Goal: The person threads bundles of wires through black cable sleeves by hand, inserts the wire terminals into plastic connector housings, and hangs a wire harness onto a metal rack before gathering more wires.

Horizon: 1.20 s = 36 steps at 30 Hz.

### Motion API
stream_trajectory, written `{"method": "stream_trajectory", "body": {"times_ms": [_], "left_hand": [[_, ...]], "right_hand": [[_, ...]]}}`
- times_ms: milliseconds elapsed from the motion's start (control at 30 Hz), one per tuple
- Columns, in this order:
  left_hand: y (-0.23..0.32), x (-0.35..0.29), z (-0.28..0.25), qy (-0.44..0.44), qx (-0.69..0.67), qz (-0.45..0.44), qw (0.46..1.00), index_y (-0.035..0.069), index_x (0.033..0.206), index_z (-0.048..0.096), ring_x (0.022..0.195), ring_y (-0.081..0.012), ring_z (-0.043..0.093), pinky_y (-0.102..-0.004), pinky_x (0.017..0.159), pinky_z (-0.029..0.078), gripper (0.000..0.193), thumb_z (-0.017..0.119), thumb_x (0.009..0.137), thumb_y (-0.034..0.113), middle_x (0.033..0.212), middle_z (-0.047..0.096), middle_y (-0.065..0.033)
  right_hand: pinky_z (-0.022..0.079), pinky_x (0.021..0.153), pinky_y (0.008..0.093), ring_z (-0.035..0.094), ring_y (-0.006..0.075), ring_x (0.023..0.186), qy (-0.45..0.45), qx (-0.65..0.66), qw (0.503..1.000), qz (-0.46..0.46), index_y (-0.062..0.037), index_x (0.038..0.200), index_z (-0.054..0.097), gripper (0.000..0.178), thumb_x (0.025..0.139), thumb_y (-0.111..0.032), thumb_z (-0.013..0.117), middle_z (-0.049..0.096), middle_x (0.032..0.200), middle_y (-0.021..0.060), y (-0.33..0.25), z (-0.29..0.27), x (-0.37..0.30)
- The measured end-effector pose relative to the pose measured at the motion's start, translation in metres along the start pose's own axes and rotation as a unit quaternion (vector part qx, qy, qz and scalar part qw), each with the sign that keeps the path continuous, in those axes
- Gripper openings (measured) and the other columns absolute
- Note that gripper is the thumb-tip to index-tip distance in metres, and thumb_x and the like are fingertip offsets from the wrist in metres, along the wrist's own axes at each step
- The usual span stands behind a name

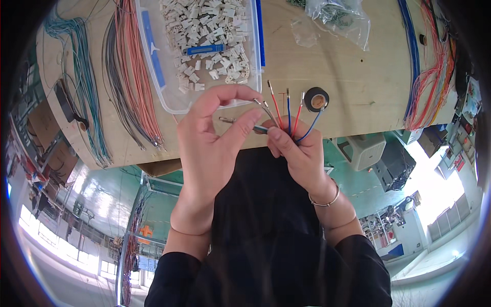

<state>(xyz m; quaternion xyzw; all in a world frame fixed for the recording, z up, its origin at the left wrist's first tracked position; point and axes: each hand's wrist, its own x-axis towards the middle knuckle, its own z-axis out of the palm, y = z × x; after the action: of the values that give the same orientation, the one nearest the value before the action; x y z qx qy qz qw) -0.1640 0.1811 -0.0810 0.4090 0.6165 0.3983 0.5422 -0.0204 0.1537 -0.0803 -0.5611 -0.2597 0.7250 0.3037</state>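
My right hand (302, 151) pinches a small bundle of wires between thumb and fingers, above the table's near edge. Fanning out from it are red wires (277, 110), blue wires (313, 125) and a grey wire (272, 116), each tipped with a metal crimp terminal. A dark teal wire (260, 129) points left, passing behind my left thumb. At the left of the bundle, my left hand (212, 138) has thumb and index finger curved and apart, with the grey wire's terminal at the index fingertip. My other left fingers are largely hidden.
A clear plastic bin (171, 97) of white connector housings stands ahead, a blue tool (204, 49) on them. Wire bundles lie left (130, 66) and right (409, 66). Black tape (309, 97) sits beyond my right hand; a bag of small parts (342, 20) lies farther back.
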Motion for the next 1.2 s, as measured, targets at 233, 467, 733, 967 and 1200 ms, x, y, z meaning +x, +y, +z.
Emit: {"method": "stream_trajectory", "body": {"times_ms": [233,467,733,967,1200], "left_hand": [[0.006,0.001,-0.004,-0.051,-0.168,-0.207,0.962,-0.002,0.086,0.057,0.073,-0.0078,0.053,-0.0184,0.061,0.043,0.017,0.062,0.07,-0.001,0.079,0.057,-0.0036],[-0.004,0.001,-0.006,-0.068,-0.182,-0.222,0.955,-0.002,0.081,0.057,0.072,-0.0088,0.053,-0.0206,0.062,0.043,0.013,0.061,0.069,-0.002,0.078,0.057,-0.0031],[-0.004,0.0,-0.007,-0.037,-0.166,-0.207,0.963,-0.002,0.079,0.056,0.075,-0.0091,0.052,-0.0209,0.067,0.041,0.011,0.06,0.069,-0.004,0.077,0.057,-0.0037],[-0.008,-0.009,-0.002,0.002,-0.186,-0.222,0.957,-0.002,0.083,0.057,0.071,-0.0098,0.055,-0.0183,0.068,0.042,0.011,0.061,0.072,-0.002,0.076,0.06,-0.0069],[-0.017,0.007,-0.014,-0.055,-0.095,-0.174,0.979,-0.002,0.085,0.058,0.072,-0.0113,0.054,-0.0231,0.066,0.043,0.016,0.061,0.072,0.005,0.081,0.059,-0.006]], "right_hand": [[0.029,0.047,0.0172,0.04,0.005,0.053,-0.054,-0.03,0.998,0.003,0.0027,0.092,0.055,0.019,0.085,-0.013,0.048,0.048,0.061,-0.0005,0.002,0.0,0.001],[0.028,0.047,0.0164,0.039,0.0038,0.057,-0.073,-0.025,0.997,-0.026,0.0026,0.094,0.055,0.02,0.086,-0.013,0.046,0.049,0.067,0.0001,0.009,0.002,0.003],[0.027,0.046,0.0152,0.038,0.0021,0.055,0.055,-0.004,0.998,-0.041,0.0018,0.092,0.054,0.015,0.082,-0.009,0.053,0.05,0.073,0.0001,0.007,0.011,0.005],[0.026,0.042,0.0151,0.037,0.0015,0.05,0.135,0.018,0.986,-0.095,0.0,0.086,0.054,0.009,0.079,-0.006,0.056,0.053,0.073,0.0015,0.014,0.01,0.007],[0.024,0.038,0.0163,0.033,0.0028,0.043,0.169,0.149,0.974,-0.031,0.0008,0.086,0.054,0.009,0.081,-0.007,0.053,0.054,0.069,0.0034,0.015,-0.005,0.01]]}}
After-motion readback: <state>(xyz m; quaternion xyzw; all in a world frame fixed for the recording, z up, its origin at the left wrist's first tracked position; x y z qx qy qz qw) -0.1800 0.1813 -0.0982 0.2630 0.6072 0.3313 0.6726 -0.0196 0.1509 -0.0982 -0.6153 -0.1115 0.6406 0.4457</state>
